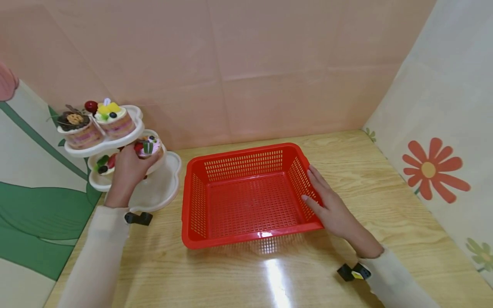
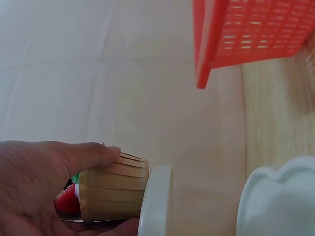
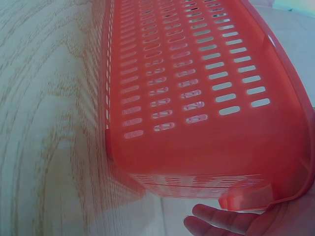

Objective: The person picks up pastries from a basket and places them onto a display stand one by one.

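My left hand (image 1: 132, 167) is at the middle tier of a white tiered stand (image 1: 163, 188). Its thumb and fingers grip a cupcake (image 2: 115, 191) in a pleated tan wrapper, with a red berry on top. The cupcake's base is at the white tier edge (image 2: 157, 201); whether it touches cannot be told. My right hand (image 1: 333, 209) holds the right side of a red plastic basket (image 1: 252, 239), thumb over the rim and fingers along the outside. Another decorated cake (image 1: 154, 147) with purple-white topping sits beside the left hand.
Two cakes, one with a dark topping (image 1: 75, 122) and one with yellow fruit (image 1: 111, 115), stand on the top tier. The stand is at the table's back left, against the pink backdrop (image 1: 269, 77). A flowered wall (image 1: 431, 171) borders the right side.
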`<state>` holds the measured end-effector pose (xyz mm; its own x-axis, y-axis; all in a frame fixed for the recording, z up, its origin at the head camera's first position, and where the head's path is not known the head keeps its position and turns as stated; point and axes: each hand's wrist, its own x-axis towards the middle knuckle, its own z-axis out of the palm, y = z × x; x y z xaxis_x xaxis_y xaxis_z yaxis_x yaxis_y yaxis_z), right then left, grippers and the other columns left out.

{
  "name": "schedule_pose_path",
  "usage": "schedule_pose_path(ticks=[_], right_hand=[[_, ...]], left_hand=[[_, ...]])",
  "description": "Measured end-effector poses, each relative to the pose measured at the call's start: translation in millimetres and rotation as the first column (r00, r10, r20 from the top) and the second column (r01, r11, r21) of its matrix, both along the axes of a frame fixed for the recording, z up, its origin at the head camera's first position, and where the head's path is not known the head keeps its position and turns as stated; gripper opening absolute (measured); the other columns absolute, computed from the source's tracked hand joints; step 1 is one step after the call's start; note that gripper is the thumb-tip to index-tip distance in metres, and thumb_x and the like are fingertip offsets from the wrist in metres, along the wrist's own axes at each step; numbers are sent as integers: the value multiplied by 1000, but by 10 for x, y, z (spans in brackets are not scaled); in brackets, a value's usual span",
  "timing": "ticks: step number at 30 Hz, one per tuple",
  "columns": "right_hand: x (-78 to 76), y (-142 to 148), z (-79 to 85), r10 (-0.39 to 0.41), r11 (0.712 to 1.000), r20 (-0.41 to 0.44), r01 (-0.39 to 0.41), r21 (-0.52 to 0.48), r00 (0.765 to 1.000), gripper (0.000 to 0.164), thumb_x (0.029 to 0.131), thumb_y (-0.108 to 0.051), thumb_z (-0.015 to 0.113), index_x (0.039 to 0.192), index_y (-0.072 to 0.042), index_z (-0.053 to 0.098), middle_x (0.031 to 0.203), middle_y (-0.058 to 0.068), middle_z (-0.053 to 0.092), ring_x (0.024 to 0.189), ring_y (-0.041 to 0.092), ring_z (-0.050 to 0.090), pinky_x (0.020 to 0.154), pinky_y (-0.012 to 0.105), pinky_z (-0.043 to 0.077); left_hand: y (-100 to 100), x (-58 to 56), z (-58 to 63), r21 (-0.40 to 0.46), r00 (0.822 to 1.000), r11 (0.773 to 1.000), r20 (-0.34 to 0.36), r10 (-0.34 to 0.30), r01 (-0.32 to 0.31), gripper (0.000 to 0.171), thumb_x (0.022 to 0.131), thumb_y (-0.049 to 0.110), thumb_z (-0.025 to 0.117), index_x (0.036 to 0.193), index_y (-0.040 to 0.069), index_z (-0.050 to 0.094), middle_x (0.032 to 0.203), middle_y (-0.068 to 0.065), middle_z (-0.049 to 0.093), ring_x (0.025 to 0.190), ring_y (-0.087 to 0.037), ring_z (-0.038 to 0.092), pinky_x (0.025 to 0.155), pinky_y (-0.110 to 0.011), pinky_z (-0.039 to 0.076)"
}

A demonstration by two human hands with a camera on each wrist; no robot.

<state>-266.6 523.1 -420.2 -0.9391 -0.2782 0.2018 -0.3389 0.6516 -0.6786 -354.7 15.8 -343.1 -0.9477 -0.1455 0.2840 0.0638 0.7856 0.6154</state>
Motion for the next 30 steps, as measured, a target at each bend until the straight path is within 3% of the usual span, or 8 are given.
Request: schedule_pose_path(ticks=[5, 14, 21, 30], right_hand=[[1, 6, -4, -2, 1000, 1, 2, -1, 1000, 72, 105, -25, 56, 163, -12, 15, 171, 7, 7, 143, 45, 32, 95, 62, 49], [-8, 16, -20, 1, 1000, -6, -1, 6, 1000, 73, 105, -25, 57, 163, -12, 15, 171, 5, 7, 146, 45, 28, 98, 64, 45], [1, 7, 1, -2, 1000, 3, 2, -1, 1000, 73, 104, -22, 57, 163, -13, 15, 171, 5, 6, 144, 45, 31, 94, 62, 49], [3, 4, -1, -2, 1000, 2, 2, -5, 1000, 72, 105, -26, 56, 163, -13, 16, 171, 5, 7, 145, 45, 30, 95, 62, 49]], left_hand=[[-5, -22, 5, 15, 1000, 1000, 4, -11, 11, 72, 91, 35, 75, 143, -3, 43, 124, -31, 59, 87, -43, 65, 48, -24, 49], [-43, -40, 4, 74, 999, 997, 28, -27, 25, 72, 92, 32, 74, 145, -3, 39, 124, -32, 56, 73, -36, 65, 41, -32, 52], [-54, -33, 27, 33, 999, 999, 45, -21, 19, 72, 92, 33, 74, 142, -5, 40, 117, -33, 58, 55, -23, 63, 43, -31, 51], [-63, -28, 29, 8, 997, 1000, 78, -5, 4, 74, 92, 36, 72, 142, -7, 40, 114, -34, 59, 51, -23, 63, 44, -32, 51]])
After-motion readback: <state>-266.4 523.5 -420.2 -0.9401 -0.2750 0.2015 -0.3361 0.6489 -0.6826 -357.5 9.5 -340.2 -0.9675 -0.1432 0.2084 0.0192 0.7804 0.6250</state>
